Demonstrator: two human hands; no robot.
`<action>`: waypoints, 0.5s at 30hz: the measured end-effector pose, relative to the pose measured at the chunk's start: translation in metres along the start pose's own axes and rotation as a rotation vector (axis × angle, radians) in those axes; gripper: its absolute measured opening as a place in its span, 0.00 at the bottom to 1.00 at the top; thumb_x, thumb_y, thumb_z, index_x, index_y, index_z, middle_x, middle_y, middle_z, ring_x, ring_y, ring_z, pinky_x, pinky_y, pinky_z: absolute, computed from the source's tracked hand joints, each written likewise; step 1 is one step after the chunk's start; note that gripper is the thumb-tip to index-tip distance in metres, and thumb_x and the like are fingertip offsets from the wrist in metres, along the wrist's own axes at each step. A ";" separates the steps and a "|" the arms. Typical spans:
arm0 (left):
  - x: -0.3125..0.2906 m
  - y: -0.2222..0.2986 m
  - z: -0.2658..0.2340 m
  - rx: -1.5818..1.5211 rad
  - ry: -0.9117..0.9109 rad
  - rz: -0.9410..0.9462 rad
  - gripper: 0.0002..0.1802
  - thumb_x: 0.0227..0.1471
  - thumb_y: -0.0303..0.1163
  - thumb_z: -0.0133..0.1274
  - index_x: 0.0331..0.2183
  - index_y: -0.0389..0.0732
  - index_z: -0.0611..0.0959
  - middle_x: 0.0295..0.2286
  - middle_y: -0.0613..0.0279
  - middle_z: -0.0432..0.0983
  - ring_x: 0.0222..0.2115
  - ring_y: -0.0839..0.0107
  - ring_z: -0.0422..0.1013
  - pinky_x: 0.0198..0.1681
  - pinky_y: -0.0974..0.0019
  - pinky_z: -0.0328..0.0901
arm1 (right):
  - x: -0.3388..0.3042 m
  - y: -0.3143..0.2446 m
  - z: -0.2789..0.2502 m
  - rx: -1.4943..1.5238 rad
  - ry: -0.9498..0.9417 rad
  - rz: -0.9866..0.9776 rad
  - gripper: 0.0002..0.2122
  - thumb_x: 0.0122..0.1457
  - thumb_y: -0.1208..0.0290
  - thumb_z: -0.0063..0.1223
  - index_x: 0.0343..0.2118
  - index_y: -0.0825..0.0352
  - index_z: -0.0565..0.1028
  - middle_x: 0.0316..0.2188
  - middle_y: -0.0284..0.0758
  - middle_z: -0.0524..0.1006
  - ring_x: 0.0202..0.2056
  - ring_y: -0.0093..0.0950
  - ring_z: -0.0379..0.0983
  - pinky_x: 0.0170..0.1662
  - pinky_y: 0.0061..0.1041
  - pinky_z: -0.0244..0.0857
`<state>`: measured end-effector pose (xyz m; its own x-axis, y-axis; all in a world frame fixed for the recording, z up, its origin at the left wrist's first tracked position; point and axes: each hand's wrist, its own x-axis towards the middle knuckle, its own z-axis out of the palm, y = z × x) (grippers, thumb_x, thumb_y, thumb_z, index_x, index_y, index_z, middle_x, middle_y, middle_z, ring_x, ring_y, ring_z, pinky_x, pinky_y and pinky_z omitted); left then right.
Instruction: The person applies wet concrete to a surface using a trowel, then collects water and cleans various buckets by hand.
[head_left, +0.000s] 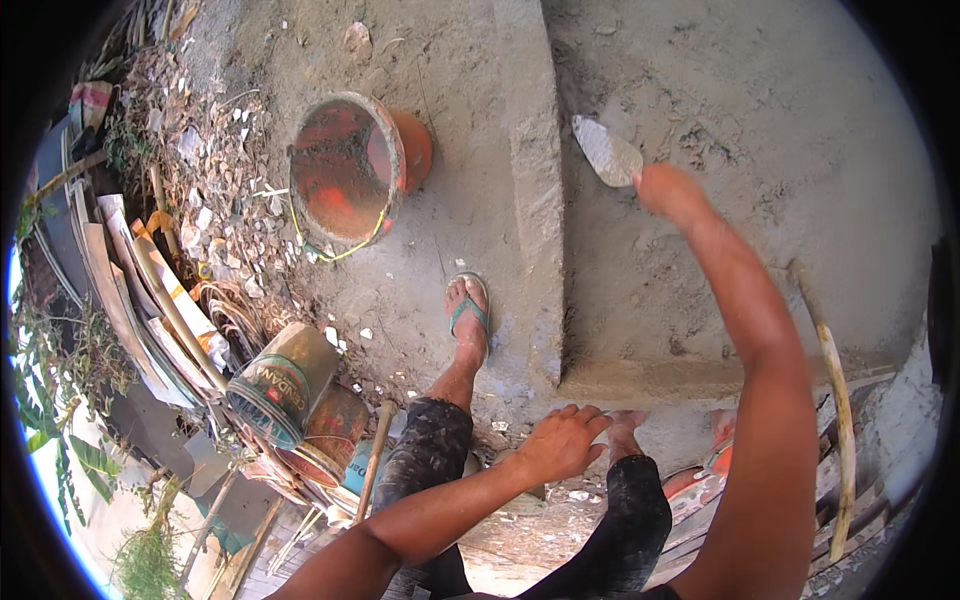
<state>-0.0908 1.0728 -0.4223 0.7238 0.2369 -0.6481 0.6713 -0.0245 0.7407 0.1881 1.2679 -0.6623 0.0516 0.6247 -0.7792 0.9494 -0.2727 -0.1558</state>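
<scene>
This looks to me like the smoothing stage of a cement job, and the next move seems to call for a low, even stroke with the blade kept nearly flat. Farthest left, well apart from either grip, sits an orange bucket (414, 150), smeared grey inside, its handle flopped over. Then comes a raised concrete strip (535, 200), between that bucket and the working grip. The left hand (560, 443) reaches out near the person's right foot, its fingers a little apart, and I see nothing held in it; whether it leans on something I can't tell. Beyond it is the trowel (608, 152), straight out from the right hand (672, 192), tip toward the strip. That grip is clamped round the handle, fingers wrapped together. Around it spreads the damp grey floor (700, 290); I can't make out whether the blade touches it. Rightmost, nearer the person than that grip, lies a crooked stick (832, 390).
</scene>
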 end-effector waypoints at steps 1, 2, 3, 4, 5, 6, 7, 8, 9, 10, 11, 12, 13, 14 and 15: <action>0.005 0.001 0.000 0.005 -0.003 0.019 0.23 0.53 0.39 0.57 0.49 0.40 0.76 0.44 0.51 0.74 0.43 0.49 0.72 0.47 0.52 0.67 | -0.025 0.025 0.048 0.030 0.360 -0.105 0.18 0.64 0.54 0.46 0.33 0.68 0.76 0.35 0.49 0.80 0.36 0.50 0.78 0.38 0.49 0.70; 0.005 0.001 0.000 0.012 -0.007 0.015 0.23 0.53 0.39 0.57 0.49 0.40 0.76 0.44 0.51 0.74 0.43 0.49 0.72 0.47 0.52 0.67 | -0.046 0.016 0.059 0.067 0.267 0.042 0.20 0.66 0.50 0.43 0.33 0.66 0.72 0.28 0.47 0.79 0.32 0.50 0.77 0.34 0.50 0.69; 0.007 0.000 0.000 0.022 -0.013 0.018 0.23 0.53 0.38 0.56 0.49 0.40 0.76 0.43 0.51 0.74 0.43 0.49 0.72 0.47 0.52 0.67 | -0.063 0.010 0.074 0.137 0.260 0.157 0.19 0.66 0.50 0.42 0.35 0.65 0.71 0.27 0.47 0.79 0.31 0.50 0.77 0.34 0.49 0.69; 0.006 -0.001 0.001 0.029 -0.030 0.023 0.22 0.53 0.38 0.56 0.49 0.40 0.76 0.43 0.51 0.74 0.43 0.49 0.72 0.47 0.52 0.67 | -0.077 0.005 0.091 0.210 0.246 0.280 0.19 0.66 0.49 0.41 0.38 0.64 0.70 0.26 0.47 0.78 0.31 0.49 0.77 0.33 0.49 0.69; 0.007 -0.001 0.002 0.024 -0.027 0.031 0.22 0.53 0.38 0.56 0.49 0.40 0.76 0.43 0.52 0.74 0.43 0.50 0.72 0.47 0.52 0.68 | -0.083 -0.007 0.107 0.212 0.299 0.258 0.19 0.67 0.49 0.40 0.38 0.63 0.70 0.26 0.47 0.78 0.30 0.49 0.78 0.33 0.49 0.70; 0.007 -0.001 0.001 0.020 -0.025 0.033 0.22 0.53 0.38 0.56 0.49 0.40 0.76 0.43 0.52 0.74 0.43 0.50 0.72 0.47 0.52 0.68 | -0.086 -0.027 0.121 0.218 0.350 0.232 0.18 0.67 0.50 0.39 0.39 0.63 0.69 0.26 0.47 0.77 0.30 0.48 0.78 0.32 0.48 0.70; 0.005 -0.001 0.001 0.015 -0.025 0.031 0.22 0.53 0.38 0.56 0.49 0.40 0.76 0.43 0.52 0.74 0.43 0.50 0.72 0.47 0.52 0.68 | -0.088 -0.038 0.133 0.225 0.396 0.206 0.18 0.68 0.50 0.38 0.40 0.63 0.68 0.26 0.46 0.77 0.29 0.48 0.78 0.31 0.48 0.70; 0.002 -0.002 0.002 0.007 -0.031 0.018 0.22 0.53 0.38 0.56 0.49 0.40 0.76 0.43 0.52 0.74 0.43 0.50 0.72 0.46 0.52 0.68 | -0.082 -0.038 0.139 0.186 0.415 0.182 0.18 0.68 0.50 0.38 0.39 0.63 0.67 0.27 0.47 0.77 0.30 0.48 0.78 0.31 0.47 0.71; 0.004 -0.003 0.001 0.003 -0.037 0.017 0.23 0.53 0.38 0.56 0.49 0.40 0.76 0.43 0.52 0.74 0.43 0.50 0.72 0.46 0.52 0.68 | -0.061 -0.031 0.138 0.141 0.441 0.165 0.18 0.68 0.50 0.37 0.39 0.63 0.67 0.27 0.47 0.78 0.30 0.48 0.78 0.31 0.47 0.71; 0.007 -0.006 -0.001 0.004 -0.041 0.012 0.23 0.53 0.38 0.56 0.49 0.40 0.76 0.43 0.52 0.74 0.43 0.50 0.72 0.46 0.52 0.68 | -0.034 -0.025 0.136 0.101 0.470 0.146 0.18 0.69 0.50 0.36 0.39 0.64 0.66 0.28 0.47 0.78 0.30 0.47 0.78 0.31 0.46 0.72; 0.011 -0.011 -0.005 0.021 -0.020 0.020 0.23 0.53 0.38 0.57 0.49 0.39 0.76 0.43 0.51 0.74 0.42 0.50 0.72 0.46 0.52 0.68 | -0.006 -0.009 0.117 0.052 0.471 0.087 0.18 0.69 0.51 0.36 0.39 0.64 0.66 0.28 0.46 0.78 0.29 0.46 0.78 0.30 0.45 0.72; 0.011 -0.014 -0.009 0.032 0.001 0.015 0.23 0.52 0.38 0.57 0.49 0.39 0.76 0.43 0.51 0.74 0.42 0.49 0.72 0.45 0.51 0.68 | 0.015 0.009 0.087 0.008 0.461 0.018 0.18 0.69 0.51 0.36 0.39 0.64 0.66 0.28 0.46 0.78 0.29 0.45 0.79 0.29 0.45 0.73; 0.007 -0.012 -0.009 0.033 0.018 0.012 0.23 0.52 0.38 0.57 0.49 0.39 0.76 0.43 0.50 0.74 0.42 0.49 0.73 0.45 0.50 0.68 | 0.028 0.020 0.064 -0.082 0.502 -0.042 0.18 0.68 0.50 0.39 0.38 0.64 0.66 0.27 0.45 0.78 0.29 0.45 0.80 0.29 0.44 0.74; 0.006 -0.012 -0.013 0.035 0.005 -0.012 0.23 0.52 0.38 0.57 0.49 0.39 0.76 0.43 0.51 0.74 0.42 0.49 0.72 0.46 0.51 0.68 | 0.044 0.027 0.045 -0.147 0.538 -0.020 0.18 0.68 0.50 0.40 0.37 0.63 0.67 0.28 0.45 0.79 0.30 0.45 0.80 0.30 0.44 0.75; 0.008 -0.012 -0.019 0.040 -0.005 -0.031 0.23 0.52 0.38 0.57 0.48 0.39 0.76 0.43 0.51 0.74 0.42 0.49 0.72 0.46 0.52 0.68 | 0.061 0.037 0.026 -0.102 0.569 0.041 0.18 0.67 0.50 0.40 0.38 0.64 0.68 0.29 0.45 0.79 0.31 0.46 0.80 0.32 0.44 0.75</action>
<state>-0.0966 1.0932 -0.4331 0.7034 0.2337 -0.6713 0.6990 -0.0564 0.7129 0.2186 1.2769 -0.7309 0.2203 0.9181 -0.3296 0.9667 -0.2505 -0.0516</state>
